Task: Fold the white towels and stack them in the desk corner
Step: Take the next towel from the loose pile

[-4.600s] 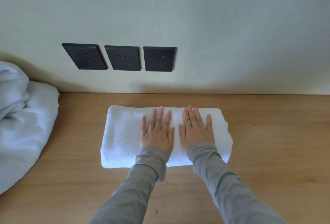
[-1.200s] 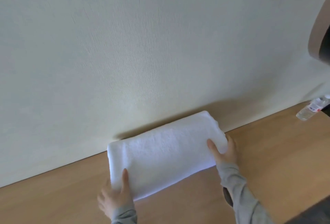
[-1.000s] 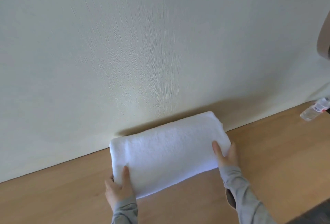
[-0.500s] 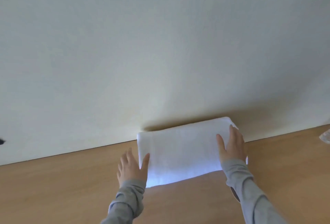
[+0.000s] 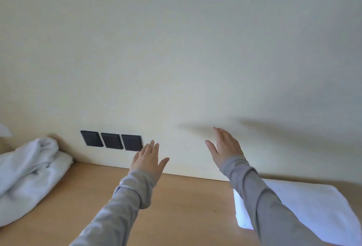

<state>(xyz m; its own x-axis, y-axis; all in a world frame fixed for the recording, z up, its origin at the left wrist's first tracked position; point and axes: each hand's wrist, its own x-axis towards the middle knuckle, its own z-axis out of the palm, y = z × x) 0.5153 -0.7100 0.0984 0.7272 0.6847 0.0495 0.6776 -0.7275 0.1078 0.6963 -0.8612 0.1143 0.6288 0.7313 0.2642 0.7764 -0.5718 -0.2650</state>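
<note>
A folded white towel (image 5: 305, 208) lies flat on the wooden desk (image 5: 186, 206) at the lower right, against the wall; my right sleeve crosses its left part. A loose heap of unfolded white towels (image 5: 29, 177) sits at the far left of the desk. My left hand (image 5: 148, 159) and my right hand (image 5: 225, 147) hover in the air above the desk in front of the wall. Both have straight, spread fingers and hold nothing. Neither hand touches a towel.
Three dark wall sockets (image 5: 111, 140) sit in a row just above the desk, left of my left hand. The pale wall runs along the whole back edge of the desk. Bare wood shows between the heap and the folded towel.
Both hands have let go of the folded towel and lifted off it. The view has swung left, so the towel now lies at the lower right and the heap and sockets are back in sight.
</note>
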